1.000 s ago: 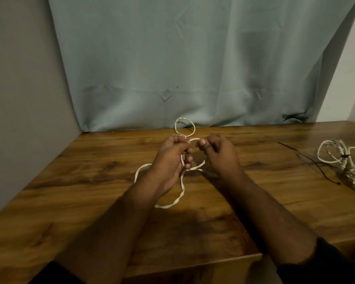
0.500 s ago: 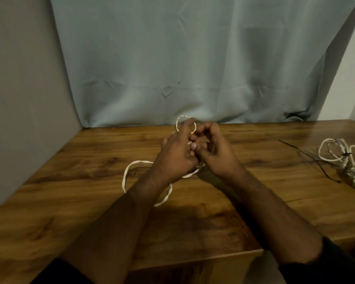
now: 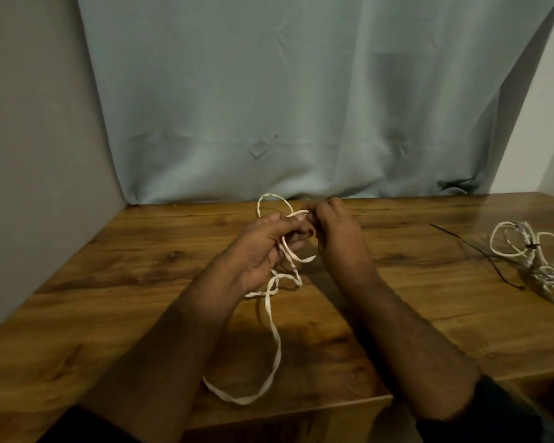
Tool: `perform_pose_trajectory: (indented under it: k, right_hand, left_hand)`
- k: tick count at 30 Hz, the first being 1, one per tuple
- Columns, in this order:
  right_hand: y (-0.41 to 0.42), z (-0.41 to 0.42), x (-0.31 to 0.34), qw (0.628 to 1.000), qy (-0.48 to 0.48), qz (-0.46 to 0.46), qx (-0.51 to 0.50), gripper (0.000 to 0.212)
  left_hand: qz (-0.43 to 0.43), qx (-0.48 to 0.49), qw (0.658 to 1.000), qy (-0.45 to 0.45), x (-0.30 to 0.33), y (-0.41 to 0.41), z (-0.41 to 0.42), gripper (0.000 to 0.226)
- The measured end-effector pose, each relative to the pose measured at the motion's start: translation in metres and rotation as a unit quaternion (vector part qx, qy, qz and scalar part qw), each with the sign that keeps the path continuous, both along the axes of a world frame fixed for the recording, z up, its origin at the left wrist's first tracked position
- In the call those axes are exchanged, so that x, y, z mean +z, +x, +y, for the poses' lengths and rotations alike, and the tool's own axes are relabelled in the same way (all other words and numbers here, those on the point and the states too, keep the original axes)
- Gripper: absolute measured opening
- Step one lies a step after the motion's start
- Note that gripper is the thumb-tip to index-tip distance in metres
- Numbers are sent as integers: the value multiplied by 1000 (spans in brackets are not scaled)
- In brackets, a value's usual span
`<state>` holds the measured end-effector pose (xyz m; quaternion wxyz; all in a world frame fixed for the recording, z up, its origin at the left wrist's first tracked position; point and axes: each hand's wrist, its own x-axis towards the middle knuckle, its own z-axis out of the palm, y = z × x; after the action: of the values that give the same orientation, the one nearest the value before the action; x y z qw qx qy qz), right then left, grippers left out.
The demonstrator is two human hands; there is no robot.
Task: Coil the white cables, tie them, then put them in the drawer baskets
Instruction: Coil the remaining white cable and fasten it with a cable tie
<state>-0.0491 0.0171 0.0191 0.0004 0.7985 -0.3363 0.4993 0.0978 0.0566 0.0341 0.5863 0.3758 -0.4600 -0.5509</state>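
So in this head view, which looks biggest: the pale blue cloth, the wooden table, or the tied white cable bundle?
1. Pale blue cloth and wooden table: too alike to rank.
2. Tied white cable bundle, smallest, though partly cut off at the edge.

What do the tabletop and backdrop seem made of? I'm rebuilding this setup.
Tabletop: wood or wood-look laminate, glossy; dark grain and glare show, which one is unclear. Backdrop: thin pale blue-grey cloth, matte; it shows creases and fold marks.

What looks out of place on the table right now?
Only the white cable: its loose tail trails toward the near table edge while both hands, left hand and right hand, hold loops. The tied bundle lies far right.
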Motion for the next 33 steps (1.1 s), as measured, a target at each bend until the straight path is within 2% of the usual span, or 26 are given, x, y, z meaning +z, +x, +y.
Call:
perform_pose_trajectory:
  k: [2,4,8,11,15,16,18,19,20,23,27,29,31,33]
  right_hand:
    - [-1,-2,-2,1000,17,-4,-19,16]
    - [-2,-3,-3,998,59,3,-33,14]
    - [0,8,-5,992,115,50,1,29]
    - [1,19,0,981,182,2,69,37]
    - [-4,30,14,944,268,-114,153,43]
    - [-4,32,15,924,296,-155,185,44]
    - [-4,38,19,860,375,-226,263,39]
    - [-2,40,20,838,400,-235,287,37]
    - [0,37,18,834,409,-223,294,35]
    - [1,23,10,859,399,-168,272,25]
    - [4,15,2,867,391,-157,268,24]
    - [5,11,-1,872,382,-168,255,26]
    - [2,4,-1,902,349,-150,207,28]
    - [-1,0,0,922,315,-152,168,24]
  left_hand:
    - [56,-10,998,1,2,-2,-1,16]
    - [90,-2,996,-6,3,-2,0,21]
    - [97,27,995,-25,3,2,-2,31]
    - [76,57,995,-34,2,7,-4,30]
    - [9,71,997,-24,0,10,-6,29]
    - [-7,76,997,-24,0,10,-5,29]
    - [-23,84,996,-33,3,9,-3,29]
    - [-28,92,995,-42,3,10,-2,29]
    - [-33,102,993,-49,3,11,-2,29]
    - [-15,112,992,-46,4,11,2,27]
    - [55,33,997,-40,6,3,9,35]
    - [48,-4,997,-59,5,1,10,36]
    - [36,-17,997,-70,3,2,8,32]
    - [5,16,998,-68,0,5,2,27]
